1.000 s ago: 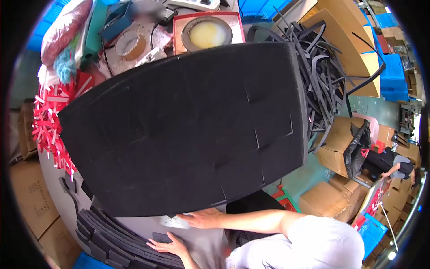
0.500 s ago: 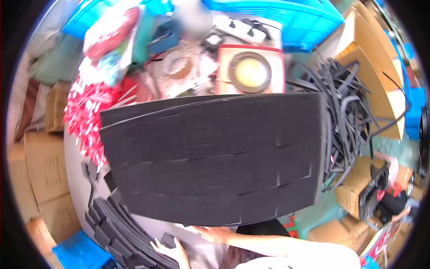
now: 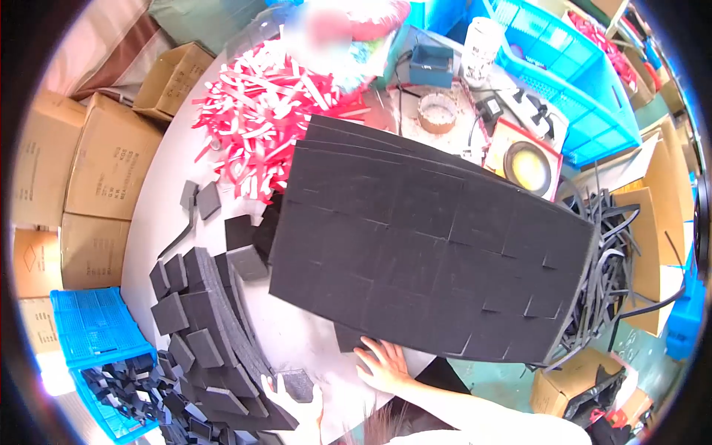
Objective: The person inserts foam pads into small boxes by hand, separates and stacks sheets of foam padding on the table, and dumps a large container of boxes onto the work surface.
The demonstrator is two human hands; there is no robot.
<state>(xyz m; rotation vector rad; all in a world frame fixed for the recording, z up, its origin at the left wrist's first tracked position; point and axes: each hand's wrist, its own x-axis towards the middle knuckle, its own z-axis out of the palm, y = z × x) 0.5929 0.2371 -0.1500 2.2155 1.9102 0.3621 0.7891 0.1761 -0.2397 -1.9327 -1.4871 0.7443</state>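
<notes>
My left hand [image 3: 298, 409] is at the bottom, with a small dark grey foam block [image 3: 299, 385] between its thumb and fingers. Beside it curves a row of stacked black foam blocks [image 3: 206, 348]. My right hand [image 3: 384, 368] lies with fingers spread at the near edge of a large black foam sheet [image 3: 430, 252]. Its fingertips touch a small black foam piece [image 3: 347, 339] partly hidden under that sheet. Short cut lines run across the sheet, and another sheet shows beneath its far edge.
Red and white strips [image 3: 259, 111] are heaped at the far left of the table [image 3: 167, 215]. A roll of tape [image 3: 437, 113] lies behind the sheet. Black foam strips [image 3: 604, 252] hang at the right by an open carton [image 3: 641, 222]. A blue crate [image 3: 100, 322] holds loose black blocks.
My view has turned left, so the sheet appears further right and tilted. My right hand's fingers now spread by the small black piece. The foam block stays in my left hand.
</notes>
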